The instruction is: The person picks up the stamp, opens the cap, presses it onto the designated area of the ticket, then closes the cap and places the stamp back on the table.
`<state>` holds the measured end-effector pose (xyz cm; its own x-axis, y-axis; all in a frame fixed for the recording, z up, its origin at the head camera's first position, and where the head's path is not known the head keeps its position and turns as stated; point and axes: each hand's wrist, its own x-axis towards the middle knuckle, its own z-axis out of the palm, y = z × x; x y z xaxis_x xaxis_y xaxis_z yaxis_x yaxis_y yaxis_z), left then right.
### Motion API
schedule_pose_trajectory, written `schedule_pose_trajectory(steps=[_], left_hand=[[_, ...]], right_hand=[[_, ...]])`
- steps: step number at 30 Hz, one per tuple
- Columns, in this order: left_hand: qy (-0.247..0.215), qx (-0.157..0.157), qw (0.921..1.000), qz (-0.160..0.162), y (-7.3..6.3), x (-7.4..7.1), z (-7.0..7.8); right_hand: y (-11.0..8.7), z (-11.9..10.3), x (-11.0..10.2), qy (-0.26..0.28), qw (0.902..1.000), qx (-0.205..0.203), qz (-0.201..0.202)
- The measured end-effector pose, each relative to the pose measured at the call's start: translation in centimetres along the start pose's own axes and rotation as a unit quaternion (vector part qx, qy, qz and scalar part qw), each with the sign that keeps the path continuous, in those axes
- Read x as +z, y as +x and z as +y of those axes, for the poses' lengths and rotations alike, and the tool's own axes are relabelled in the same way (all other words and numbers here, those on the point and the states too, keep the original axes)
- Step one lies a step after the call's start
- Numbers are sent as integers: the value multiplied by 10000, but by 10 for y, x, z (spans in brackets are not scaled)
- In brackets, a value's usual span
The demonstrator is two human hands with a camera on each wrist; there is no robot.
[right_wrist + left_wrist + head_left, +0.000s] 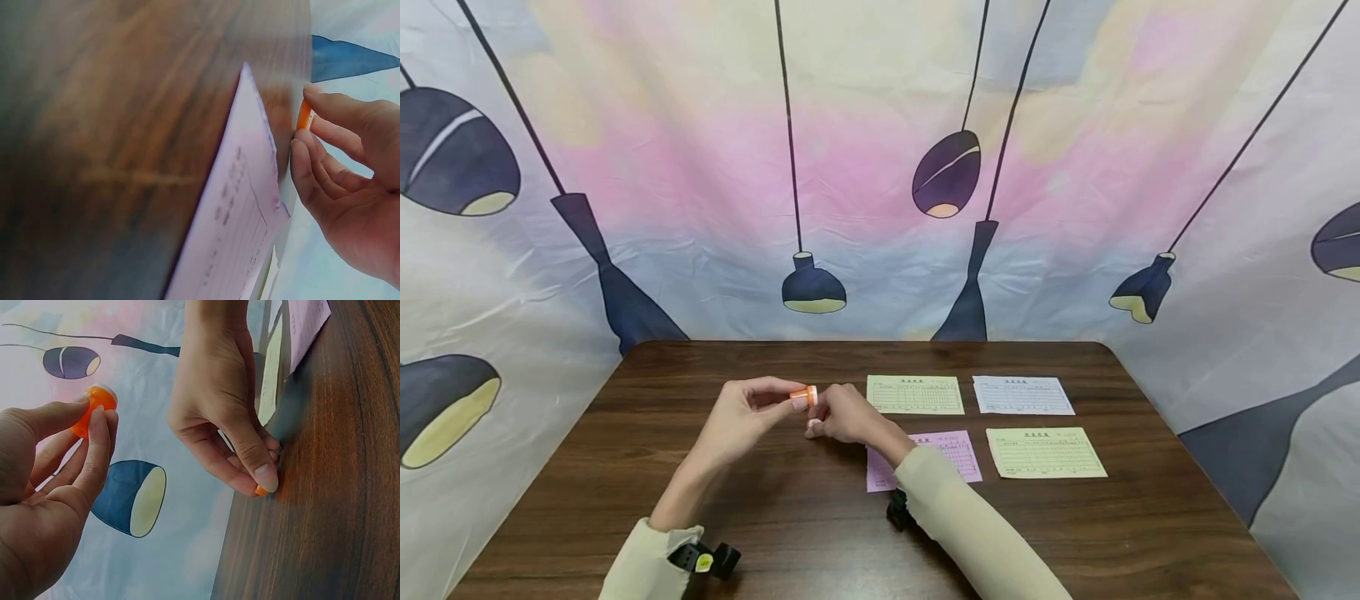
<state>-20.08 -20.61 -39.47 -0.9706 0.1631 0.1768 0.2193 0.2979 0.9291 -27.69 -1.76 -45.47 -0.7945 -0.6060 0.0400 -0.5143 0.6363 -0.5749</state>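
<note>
Nearest you on the desk [820, 517], a pink slip [962, 457] lies partly hidden by your right forearm, with a yellow slip [1047, 454] beside it toward the right edge. A little beyond, your right hand [848, 417] pinches a small orange piece [304, 115] between thumb and fingertips; they cover so much that its shape is hard to tell. Just beside it, toward the left edge, your left hand [741, 417] has thumb and fingers clamped on an orange bottle [99, 400], raised above the desk, its white end toward the right edge.
</note>
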Motion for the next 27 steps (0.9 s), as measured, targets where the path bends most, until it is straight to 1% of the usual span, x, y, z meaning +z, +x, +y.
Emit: schedule_pose_trajectory(steps=[8, 13, 18, 24, 27], left_hand=[[51, -21, 10000, 13, 0, 2, 1], [11, -43, 10000, -1, 0, 3, 2], [5, 4, 10000, -34, 0, 3, 1], [-35, 53, 10000, -64, -1, 0, 0], [18, 85, 9999, -90, -2, -2, 0]], right_hand=[[-2, -2, 0, 160, 9995, 246, -118], [-2, 0, 1, 129, 9996, 242, -104], [-2, 0, 1, 228, 9993, 283, -98], [-3, -1, 0, 134, 9995, 271, -30], [-4, -3, -4, 150, 9997, 204, -75]])
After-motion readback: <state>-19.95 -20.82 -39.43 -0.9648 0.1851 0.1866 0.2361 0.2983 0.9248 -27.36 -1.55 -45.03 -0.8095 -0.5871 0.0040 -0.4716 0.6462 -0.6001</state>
